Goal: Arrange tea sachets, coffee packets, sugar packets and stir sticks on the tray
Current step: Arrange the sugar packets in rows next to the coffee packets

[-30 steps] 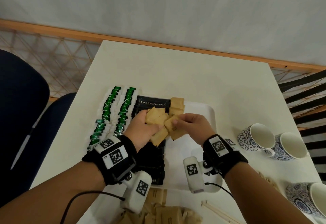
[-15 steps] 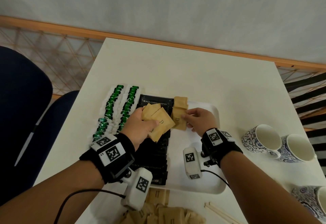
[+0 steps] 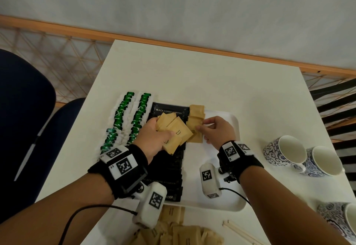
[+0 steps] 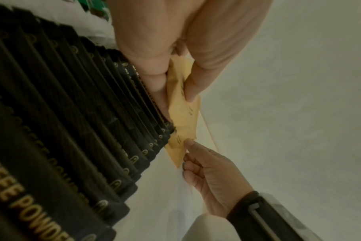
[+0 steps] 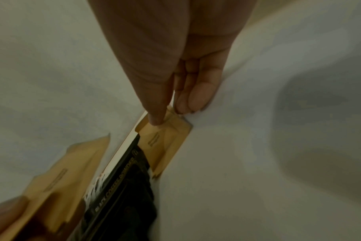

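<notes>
Left grip (image 3: 154,138) clutches sugar packets (image 3: 174,131) | right grip (image 3: 217,131) pinches tray's sugar row (image 3: 195,123)

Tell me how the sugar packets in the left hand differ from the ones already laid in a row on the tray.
The held sugar packets are fanned loosely, gripped by the left hand above the black coffee packets; the laid sugar packets lie overlapping in a line on the tray, with the right hand pinching the nearest one. Both sets are brown paper packets.

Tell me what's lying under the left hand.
Under the left hand, which grips a fan of brown sugar packets, lies the row of black coffee packets. The tray beneath them is hidden.
</notes>
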Demonstrator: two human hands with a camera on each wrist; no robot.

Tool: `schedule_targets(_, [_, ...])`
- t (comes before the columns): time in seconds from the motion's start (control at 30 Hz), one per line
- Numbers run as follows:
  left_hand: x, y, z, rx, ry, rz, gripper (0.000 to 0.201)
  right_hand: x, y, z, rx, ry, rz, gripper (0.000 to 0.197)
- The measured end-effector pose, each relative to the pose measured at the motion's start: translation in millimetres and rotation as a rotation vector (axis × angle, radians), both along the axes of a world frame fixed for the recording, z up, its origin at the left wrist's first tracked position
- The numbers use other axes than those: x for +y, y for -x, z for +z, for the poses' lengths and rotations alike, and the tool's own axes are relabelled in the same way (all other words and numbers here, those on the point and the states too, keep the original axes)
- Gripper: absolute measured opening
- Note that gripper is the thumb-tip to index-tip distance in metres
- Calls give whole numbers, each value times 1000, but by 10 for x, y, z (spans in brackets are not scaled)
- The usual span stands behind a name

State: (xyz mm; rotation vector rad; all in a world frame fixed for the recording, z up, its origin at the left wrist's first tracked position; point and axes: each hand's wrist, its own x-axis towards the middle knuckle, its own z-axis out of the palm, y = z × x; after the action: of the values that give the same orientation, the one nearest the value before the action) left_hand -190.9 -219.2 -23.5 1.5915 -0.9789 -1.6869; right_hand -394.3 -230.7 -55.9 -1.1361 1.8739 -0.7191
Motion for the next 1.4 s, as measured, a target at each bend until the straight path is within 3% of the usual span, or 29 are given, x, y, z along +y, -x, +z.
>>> schedule_targets(0.23, [11, 26, 9, -7, 11, -25, 31, 131, 2, 158, -40, 144, -33, 11])
schedule_targets(0.43, [53, 87, 20, 14, 22, -39, 30, 249, -160, 324, -248, -40, 278, 13])
schedule_targets(0.67, [14, 16, 81, 86, -67, 83, 32, 340, 24, 257, -294, -115, 130, 17])
schedule_targets(0.83, [18, -10, 138, 125, -133, 103, 20, 361, 27, 165, -163, -157, 88, 19])
schedule_targets(0.97, [24, 10, 162, 150, -156, 72, 30, 297, -12, 134, 45, -141, 131, 19])
schedule_targets(1.4, [34, 17, 62, 151, -132, 24, 54, 157, -57, 67, 131, -154, 96, 23])
